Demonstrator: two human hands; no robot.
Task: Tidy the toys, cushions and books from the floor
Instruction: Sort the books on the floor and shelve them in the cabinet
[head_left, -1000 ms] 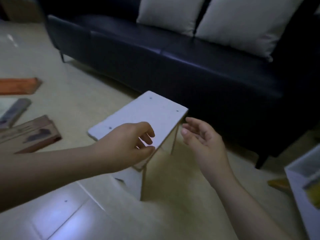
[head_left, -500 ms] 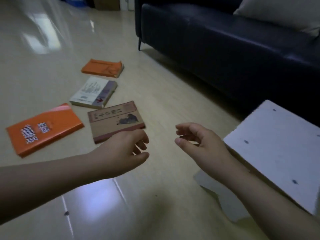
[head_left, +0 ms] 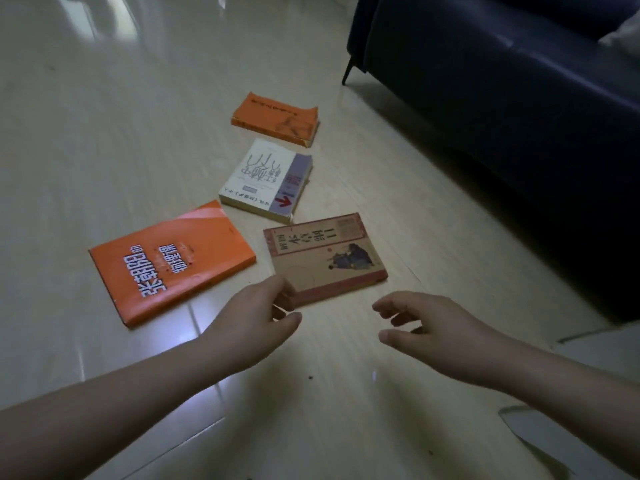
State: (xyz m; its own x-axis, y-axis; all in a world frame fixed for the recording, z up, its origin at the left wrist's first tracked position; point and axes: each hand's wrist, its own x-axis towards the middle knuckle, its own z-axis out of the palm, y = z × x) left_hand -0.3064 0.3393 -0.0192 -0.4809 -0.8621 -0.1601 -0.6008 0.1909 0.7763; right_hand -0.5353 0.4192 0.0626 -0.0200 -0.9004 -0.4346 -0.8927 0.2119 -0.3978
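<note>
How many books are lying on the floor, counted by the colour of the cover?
Orange: 2, the large orange book and the small orange book
White with a purple band: 1, the white book
Tan with a red border: 1, the tan book
Total: 4

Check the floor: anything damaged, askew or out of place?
Four books lie scattered at odd angles on the floor. The far orange book has a curled-up cover corner, and the near orange book has a dented-looking cover. The white book and brown book look intact.
</note>
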